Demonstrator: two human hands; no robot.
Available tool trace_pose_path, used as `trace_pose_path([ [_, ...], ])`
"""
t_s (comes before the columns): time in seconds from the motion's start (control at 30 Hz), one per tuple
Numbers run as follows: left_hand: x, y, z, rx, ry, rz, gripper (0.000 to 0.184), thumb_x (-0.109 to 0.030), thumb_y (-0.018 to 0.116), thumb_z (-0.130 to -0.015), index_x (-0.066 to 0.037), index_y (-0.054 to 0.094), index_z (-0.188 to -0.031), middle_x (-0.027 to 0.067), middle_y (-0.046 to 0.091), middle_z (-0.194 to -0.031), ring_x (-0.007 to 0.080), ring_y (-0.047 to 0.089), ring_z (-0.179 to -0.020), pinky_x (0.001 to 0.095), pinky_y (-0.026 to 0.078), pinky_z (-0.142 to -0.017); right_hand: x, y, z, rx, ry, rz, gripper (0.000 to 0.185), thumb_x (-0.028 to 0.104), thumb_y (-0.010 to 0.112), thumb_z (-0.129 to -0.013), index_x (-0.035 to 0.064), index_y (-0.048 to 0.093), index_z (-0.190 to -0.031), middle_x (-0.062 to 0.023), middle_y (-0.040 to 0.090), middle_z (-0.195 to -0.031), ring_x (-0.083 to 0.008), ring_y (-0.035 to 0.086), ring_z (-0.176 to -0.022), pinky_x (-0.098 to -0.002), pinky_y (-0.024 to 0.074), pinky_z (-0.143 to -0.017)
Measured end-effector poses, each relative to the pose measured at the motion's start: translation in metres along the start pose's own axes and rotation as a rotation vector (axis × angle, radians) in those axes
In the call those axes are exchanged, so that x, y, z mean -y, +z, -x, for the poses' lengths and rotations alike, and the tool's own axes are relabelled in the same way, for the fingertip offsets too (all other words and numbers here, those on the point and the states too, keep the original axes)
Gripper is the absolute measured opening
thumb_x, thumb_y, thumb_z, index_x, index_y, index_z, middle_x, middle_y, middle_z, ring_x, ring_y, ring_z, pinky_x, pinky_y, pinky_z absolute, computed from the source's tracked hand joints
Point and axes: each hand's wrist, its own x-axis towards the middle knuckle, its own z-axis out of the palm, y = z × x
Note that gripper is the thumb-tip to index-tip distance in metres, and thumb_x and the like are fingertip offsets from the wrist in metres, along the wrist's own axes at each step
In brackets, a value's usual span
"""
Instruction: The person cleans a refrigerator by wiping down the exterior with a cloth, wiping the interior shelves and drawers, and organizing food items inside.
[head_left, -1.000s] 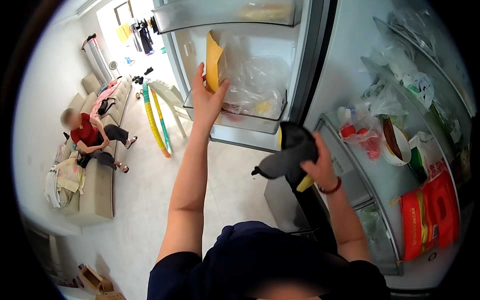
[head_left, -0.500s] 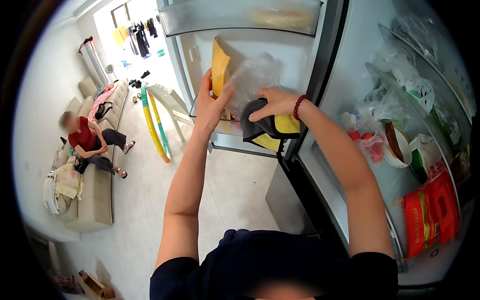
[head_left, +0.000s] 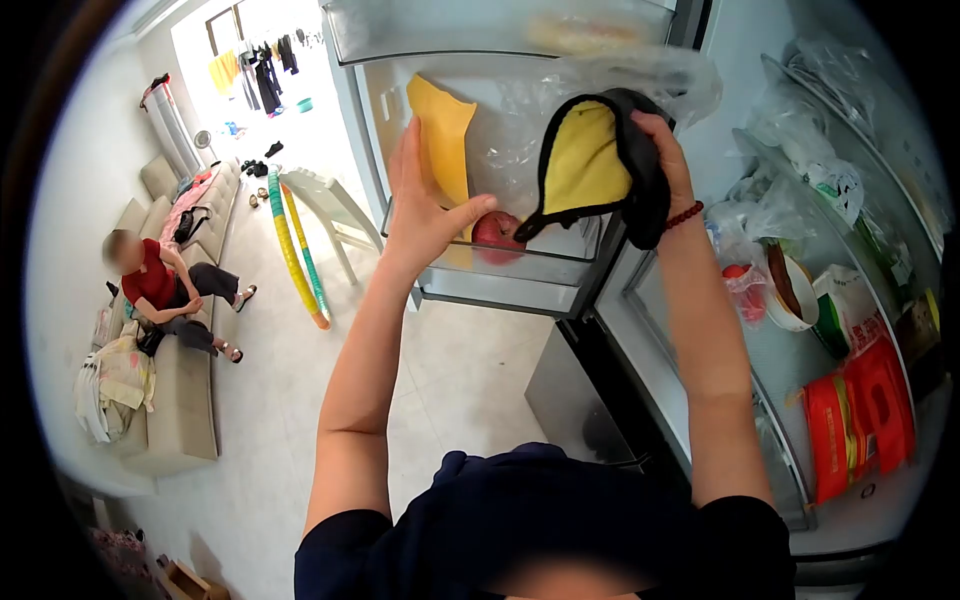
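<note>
My right hand (head_left: 668, 165) is closed around a grey and yellow cloth (head_left: 590, 155) with black edging. The cloth hangs in front of the open fridge door's shelf. Behind it a clear plastic bag (head_left: 690, 85) stretches to the right; whether my fingers hold that too, I cannot tell. My left hand (head_left: 430, 215) is open, fingers stretched up along the left side of a yellow paper packet (head_left: 450, 135) standing in the door shelf (head_left: 560, 258). The left thumb points at a red apple (head_left: 497, 237) in that shelf, seemingly near or against it.
On the right, the fridge interior holds plastic bags (head_left: 820, 165), a white bowl (head_left: 790, 300) and a red package (head_left: 860, 420). A white chair (head_left: 335, 215) and hoops (head_left: 290, 250) stand beyond the door. At left a person (head_left: 165, 285) sits on a sofa (head_left: 180, 410).
My right hand has lifted the cloth up and to the right, and the plastic bag has shifted that way. The apple has come into view. My left hand has spread open.
</note>
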Motion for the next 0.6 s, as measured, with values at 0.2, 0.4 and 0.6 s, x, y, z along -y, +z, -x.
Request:
trace_pose_path([
  [0.2,-0.034,0.0,-0.008,-0.076,0.209,-0.053,0.074,-0.013,0.078,-0.073,-0.006,0.043,-0.137,0.0126,0.037,-0.143,0.0266,0.051,-0.11,0.0369,0.047,-0.09,0.004,-0.003,0.001,-0.007,-0.024,0.071,0.027,0.021,0.063,-0.088,0.0015,0.064,-0.106,-0.0078,0.069,-0.099,-0.0177,0.067,-0.086,-0.0303,0.0563,-0.08],
  [0.4,-0.075,0.032,-0.008,0.021,0.273,0.035,0.069,0.0,0.071,-0.071,-0.005,0.046,-0.135,0.016,0.033,-0.145,0.0254,0.054,-0.098,0.0338,0.05,-0.082,0.001,0.008,0.005,0.021,-0.002,0.116,0.026,0.022,0.065,-0.087,0.0026,0.065,-0.105,-0.0074,0.069,-0.1,-0.0165,0.067,-0.087,-0.0291,0.0559,-0.079],
  [0.6,-0.059,0.047,-0.007,0.103,0.251,0.147,0.096,-0.005,0.076,-0.069,0.004,0.019,-0.146,0.0269,0.023,-0.148,0.0415,0.026,-0.137,0.0425,0.032,-0.109,0.012,0.019,0.018,0.029,0.006,0.12,0.023,0.019,0.066,-0.085,0.0036,0.065,-0.103,-0.0064,0.069,-0.095,-0.0149,0.067,-0.084,-0.0281,0.0561,-0.077],
])
